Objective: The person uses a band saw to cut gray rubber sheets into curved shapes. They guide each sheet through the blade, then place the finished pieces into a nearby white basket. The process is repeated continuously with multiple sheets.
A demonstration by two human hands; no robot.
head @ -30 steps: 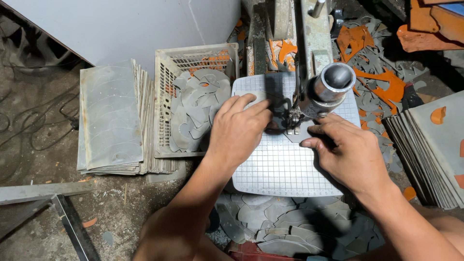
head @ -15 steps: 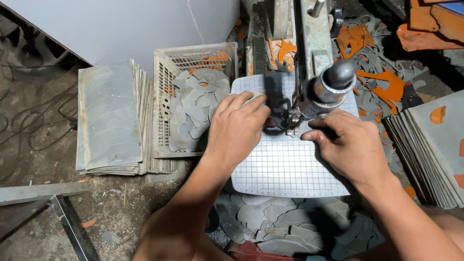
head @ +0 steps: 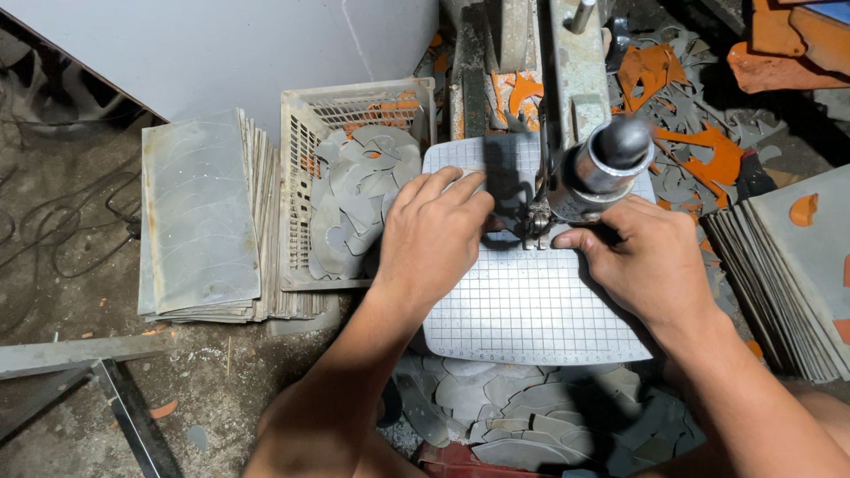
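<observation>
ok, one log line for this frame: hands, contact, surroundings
left hand: flat on gridded plate | right hand: fingers by cutting head | crate of cutouts left

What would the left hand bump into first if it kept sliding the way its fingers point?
Probably the machine's dark cutting head. The left hand lies flat on the gridded table, fingers aimed right at it, though depth is unclear.

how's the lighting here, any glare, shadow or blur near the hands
Head view: bright light on the gridded table and both hands, left hand and right hand; glare on the metal cylinder; dark shadow under the machine head by the fingers; corners dim; focus mostly sharp.
</observation>
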